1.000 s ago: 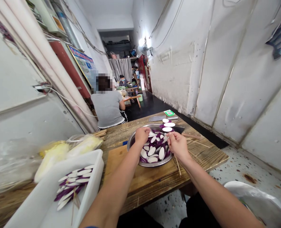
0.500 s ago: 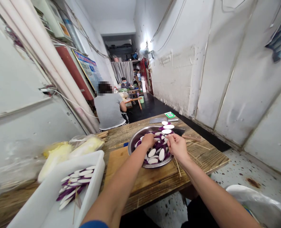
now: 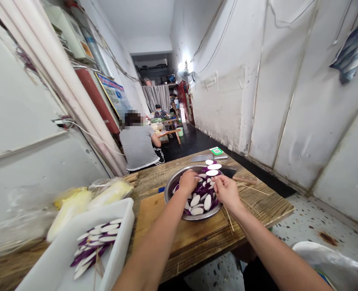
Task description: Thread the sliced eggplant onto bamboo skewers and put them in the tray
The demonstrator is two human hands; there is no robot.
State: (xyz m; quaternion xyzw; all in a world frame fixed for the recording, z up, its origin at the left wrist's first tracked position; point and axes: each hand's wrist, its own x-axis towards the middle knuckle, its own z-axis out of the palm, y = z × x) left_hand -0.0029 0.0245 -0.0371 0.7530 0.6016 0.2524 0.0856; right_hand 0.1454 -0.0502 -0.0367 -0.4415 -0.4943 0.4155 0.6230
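Observation:
A steel bowl (image 3: 170,198) of purple-skinned, white-fleshed eggplant slices (image 3: 195,200) stands on the wooden table. My left hand (image 3: 188,182) reaches into the bowl's left side, its fingers curled and their tips hidden among the slices. My right hand (image 3: 226,189) is at the bowl's right rim, pinching a skewer that is mostly hidden by the fingers. Several eggplant slices are threaded in a row (image 3: 213,166) just beyond that hand, lying over the far right rim. Loose bamboo skewers (image 3: 228,220) lie beneath my right wrist.
A white bin (image 3: 125,234) at left holds finished-looking eggplant skewers (image 3: 95,240). A cleaver (image 3: 201,158) and a wooden-handled knife (image 3: 245,179) lie beyond the bowl, near a QR card (image 3: 216,150). Under the bowl is a cutting board (image 3: 148,216). A person (image 3: 138,145) sits ahead.
The view has tilted slightly, so the scene sits lower. My left hand has shifted a little within the bowl's left side. My right hand stays at the rim with its skewer.

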